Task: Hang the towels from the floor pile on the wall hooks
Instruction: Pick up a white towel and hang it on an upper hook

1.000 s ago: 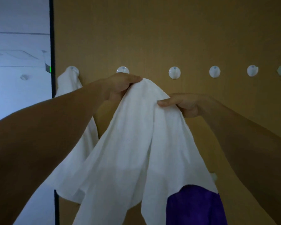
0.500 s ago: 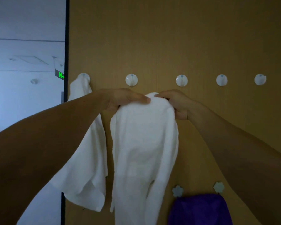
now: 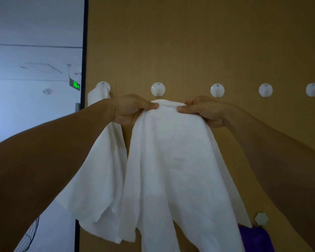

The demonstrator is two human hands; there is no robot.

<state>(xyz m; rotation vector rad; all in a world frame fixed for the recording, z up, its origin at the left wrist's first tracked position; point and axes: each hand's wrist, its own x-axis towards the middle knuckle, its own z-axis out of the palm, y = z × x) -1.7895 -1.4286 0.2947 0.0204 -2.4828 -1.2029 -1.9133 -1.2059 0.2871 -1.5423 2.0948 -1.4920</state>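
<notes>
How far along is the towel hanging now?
Done: one white towel hangs on the leftmost hook. In hand: left hand and right hand pinch a second towel below the second hook, not on it yet. Left: hooking it; three hooks rightward are bare. Floor pile: out of view.

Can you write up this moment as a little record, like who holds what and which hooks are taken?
white towel: held up, not yet on a hook
left hand: pinches its top edge
right hand: pinches its top edge
second hook: bare, just above that edge
leftmost hook: carries a hung towel
purple towel: lower right, partly hidden
</notes>
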